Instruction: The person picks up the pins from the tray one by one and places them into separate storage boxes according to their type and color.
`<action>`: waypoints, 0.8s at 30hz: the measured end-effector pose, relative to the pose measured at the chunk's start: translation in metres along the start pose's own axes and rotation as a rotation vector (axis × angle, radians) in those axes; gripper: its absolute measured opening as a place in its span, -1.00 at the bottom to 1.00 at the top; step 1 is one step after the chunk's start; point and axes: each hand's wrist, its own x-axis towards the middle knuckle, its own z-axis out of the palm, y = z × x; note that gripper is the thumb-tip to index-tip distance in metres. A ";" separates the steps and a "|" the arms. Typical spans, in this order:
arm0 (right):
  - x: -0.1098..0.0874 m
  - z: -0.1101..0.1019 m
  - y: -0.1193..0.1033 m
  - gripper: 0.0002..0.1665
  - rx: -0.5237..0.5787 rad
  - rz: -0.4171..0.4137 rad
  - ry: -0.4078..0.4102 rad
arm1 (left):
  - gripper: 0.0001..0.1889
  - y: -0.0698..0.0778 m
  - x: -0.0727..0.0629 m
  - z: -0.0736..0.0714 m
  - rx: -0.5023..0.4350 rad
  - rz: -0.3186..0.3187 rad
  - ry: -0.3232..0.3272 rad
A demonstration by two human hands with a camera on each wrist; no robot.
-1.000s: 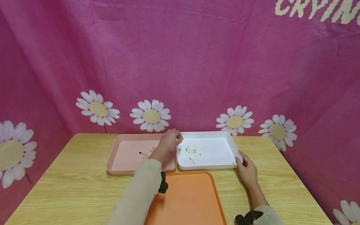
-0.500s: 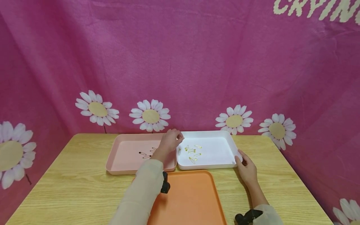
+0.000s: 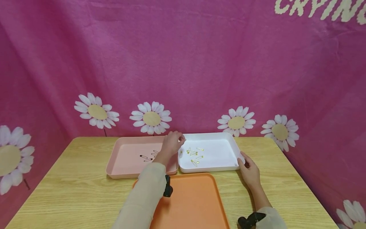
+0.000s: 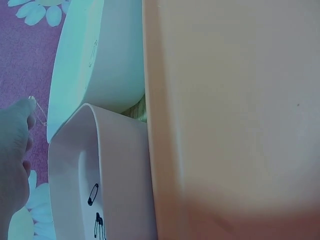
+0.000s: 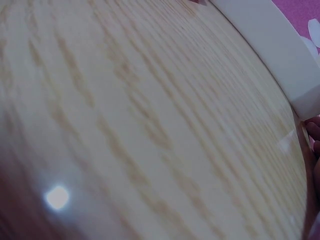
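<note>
My left hand is over the place where the pink tray and the white tray meet, toward their far side. Its thumb and fingertips pinch a safety pin, which shows thin and light in the left wrist view. Several gold safety pins lie in the left half of the white tray. In the pink tray are several dark safety pins, partly covered by my left forearm. My right hand holds the white tray at its near right corner, thumb in front and fingers along the side.
An orange tray lies in front of the two others, partly under my left sleeve. All three trays are on a wooden table. Behind the table hangs a magenta cloth with printed daisies.
The head view has shifted slightly, so the trays appear a little further left. Both hands stay at nearly the same places, the left fingers moving only slightly.
</note>
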 end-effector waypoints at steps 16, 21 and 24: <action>0.000 0.001 -0.004 -0.38 0.000 -0.013 0.002 | -0.72 -0.008 -0.003 -0.011 -0.035 -0.056 0.026; -0.001 0.002 -0.004 -0.39 -0.014 -0.022 0.007 | -0.72 -0.014 -0.008 -0.019 -0.066 -0.077 0.039; -0.002 0.001 -0.003 -0.38 -0.023 -0.017 0.008 | -0.73 -0.019 -0.013 -0.022 -0.083 -0.095 0.034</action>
